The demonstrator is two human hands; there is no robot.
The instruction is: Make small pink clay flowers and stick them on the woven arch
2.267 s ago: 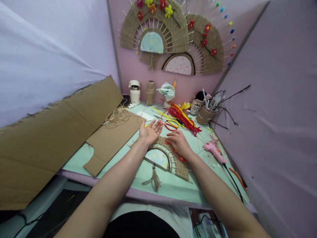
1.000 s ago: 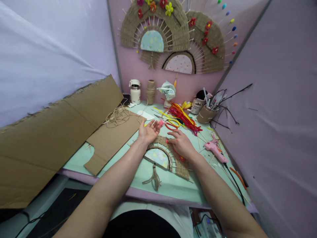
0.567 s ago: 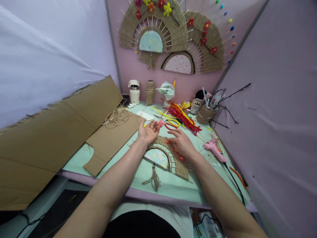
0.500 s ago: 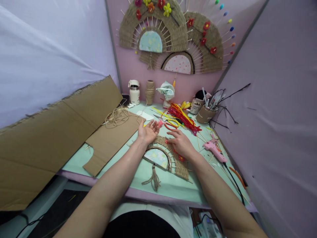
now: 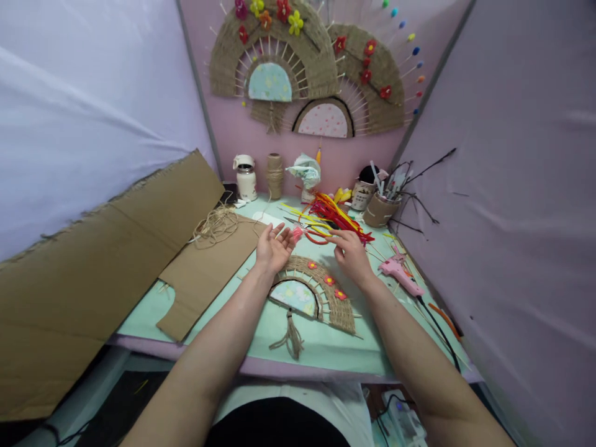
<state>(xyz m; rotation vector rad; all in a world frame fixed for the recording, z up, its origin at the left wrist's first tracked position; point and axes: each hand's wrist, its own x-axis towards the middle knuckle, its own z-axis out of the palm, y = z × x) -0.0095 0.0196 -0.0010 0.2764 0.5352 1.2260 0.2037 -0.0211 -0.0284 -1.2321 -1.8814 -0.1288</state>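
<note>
My left hand [image 5: 274, 249] lies palm up beyond the left part of a woven twine fan [image 5: 343, 310], its fingers spread. A small pink flower-like piece [image 5: 297, 233] is right at its fingertips; whether they touch it I cannot tell. My right hand [image 5: 351, 254] hovers over the right side, fingers partly stretched and holding nothing visible. Its fingertips are close to the red handle of the scissors [image 5: 317, 239]. Three red flowers with yellow centres, one of them the top flower [image 5: 312, 265], sit on the fan's woven band. A twine tassel [image 5: 289, 338] hangs from the fan's patterned centre.
A pink glue gun [image 5: 401, 276] lies at the right with its cord. Red and yellow pipe cleaners [image 5: 342, 217] are piled behind the scissors. Cardboard [image 5: 209, 273] and loose twine [image 5: 216, 225] cover the left. A white bottle [image 5: 246, 180], twine spool [image 5: 274, 177] and twig pot [image 5: 379, 212] stand behind.
My right hand has moved up and away from the fan, uncovering the three red flowers. My left hand keeps nearly the same pose. The view has shifted slightly.
</note>
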